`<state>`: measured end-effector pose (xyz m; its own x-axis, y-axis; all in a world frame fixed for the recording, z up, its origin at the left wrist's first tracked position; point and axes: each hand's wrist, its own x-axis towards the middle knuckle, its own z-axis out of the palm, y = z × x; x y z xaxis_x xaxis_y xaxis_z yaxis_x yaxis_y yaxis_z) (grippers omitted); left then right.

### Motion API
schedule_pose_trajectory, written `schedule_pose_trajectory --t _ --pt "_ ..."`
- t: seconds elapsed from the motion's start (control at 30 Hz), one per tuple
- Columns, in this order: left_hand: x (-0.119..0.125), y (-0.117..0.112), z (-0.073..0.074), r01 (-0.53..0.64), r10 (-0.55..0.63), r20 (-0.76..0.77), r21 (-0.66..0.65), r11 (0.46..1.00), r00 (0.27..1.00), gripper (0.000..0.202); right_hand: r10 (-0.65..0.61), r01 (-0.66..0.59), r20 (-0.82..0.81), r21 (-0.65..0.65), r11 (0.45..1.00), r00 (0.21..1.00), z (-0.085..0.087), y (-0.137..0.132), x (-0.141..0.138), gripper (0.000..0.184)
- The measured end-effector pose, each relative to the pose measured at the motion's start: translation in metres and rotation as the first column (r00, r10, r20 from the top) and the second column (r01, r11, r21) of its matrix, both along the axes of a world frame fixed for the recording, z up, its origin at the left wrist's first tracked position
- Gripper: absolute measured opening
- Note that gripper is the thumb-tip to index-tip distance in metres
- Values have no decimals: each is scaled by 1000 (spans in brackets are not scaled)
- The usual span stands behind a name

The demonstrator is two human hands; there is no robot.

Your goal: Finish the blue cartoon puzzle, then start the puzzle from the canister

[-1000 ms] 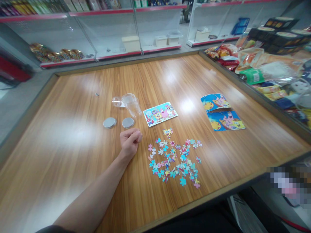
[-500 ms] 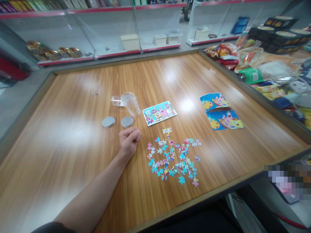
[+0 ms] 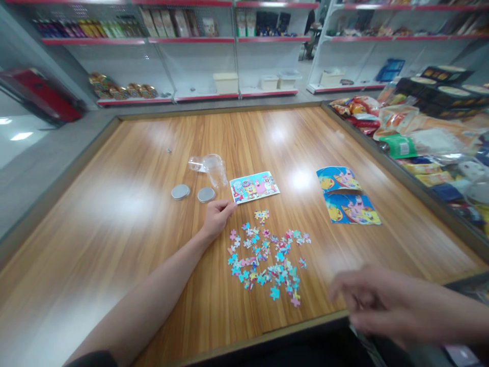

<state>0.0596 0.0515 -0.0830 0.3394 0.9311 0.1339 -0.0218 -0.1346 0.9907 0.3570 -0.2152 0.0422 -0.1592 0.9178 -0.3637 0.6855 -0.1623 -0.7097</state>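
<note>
My left hand [image 3: 218, 219] is closed, with thumb and forefinger pinched at the lower left corner of a cartoon picture card [image 3: 255, 187]. Just below the card lie a few joined puzzle pieces [image 3: 262, 216] showing a yellow face. A loose spread of jigsaw pieces [image 3: 280, 272], mostly light blue and pink, covers the table nearer to me. My right hand [image 3: 382, 300] is over the table's near right edge, blurred by motion; its fingers are loosely bent and apart from the thumb, with nothing seen in them.
Two round silver lids [image 3: 206, 194] and clear plastic containers [image 3: 214, 169] stand left of the card. A folded blue cartoon sheet [image 3: 353, 208] lies to the right. Bagged snacks [image 3: 399, 147] fill the area beyond the table's raised right edge [image 3: 405, 178]. Shelves [image 3: 198, 66] line the back.
My left hand has moved right, from beside the silver lids to the card's corner. My right hand has come into view at the lower right. The view has tilted up and turned left.
</note>
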Motion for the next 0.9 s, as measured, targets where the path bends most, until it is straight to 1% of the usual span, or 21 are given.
schedule_pose_trajectory --t 0.03,0.07,0.1,0.13,0.17,0.2,0.23,0.27,0.33,0.4,0.47,0.5,0.53,0.57,0.6,0.63,0.77,0.83,0.9 --pt "4 2 0 -19 19 -26 -10 1000 999 45 119 -119 15 25 993 993 -3 32 -1 18" --pt "7 3 0 -43 42 -47 -21 999 998 45 113 -125 88 138 983 990 -9 64 -5 18" --pt "9 3 1 -69 67 -65 -33 997 996 45 50 -95 169 274 957 984 -18 93 -10 19" --pt "9 1 1 -93 88 -82 -47 995 993 44 -20 -80 234 410 909 972 -29 117 -17 22" --pt "8 -2 2 -109 102 -98 -65 992 990 44 -42 -99 268 492 865 963 -41 135 -23 25" --pt "5 -7 3 -114 104 -115 -88 990 988 44 -49 -110 272 537 836 961 -54 147 -28 26" --pt "0 -15 4 -101 85 -136 -118 988 987 44 -53 -97 245 559 823 968 -67 154 -32 26" --pt "-6 -24 6 -68 42 -162 -155 986 986 42 -53 -77 209 566 821 976 -78 156 -34 26" --pt "-20 -45 11 52 -107 -215 -247 968 971 38 -41 -62 169 562 825 985 -95 152 -34 31" --pt "-31 -65 15 125 -206 -245 -309 943 947 37 -10 -77 153 555 828 988 -103 147 -29 36" --pt "-38 -78 19 154 -247 -283 -313 937 927 35 13 -88 139 548 832 990 -106 144 -26 39" --pt "-38 -81 19 136 -217 -364 -234 963 906 34 18 -88 132 549 831 991 -106 144 -25 40" --pt "-37 -81 18 102 -147 -450 -124 987 881 34 21 -89 128 553 828 992 -106 146 -26 40" --pt "-35 -79 16 70 -69 -526 -18 997 848 33 21 -91 130 561 823 991 -107 147 -27 41" --pt "-32 -75 14 49 -6 -574 60 997 819 31 22 -99 141 568 817 990 -108 148 -29 41" --pt "-28 -70 11 42 29 -603 104 994 797 30 23 -113 161 572 813 987 -108 150 -31 42" --pt "-15 -49 1 97 38 -653 170 981 756 26 37 -192 274 562 804 961 -110 151 -40 40" --pt "-14 -43 0 141 27 -664 198 970 747 26 49 -220 305 555 802 951 -110 150 -41 37" --pt "-18 -41 3 211 -13 -671 214 954 741 24 58 -229 309 553 801 949 -109 150 -41 36"
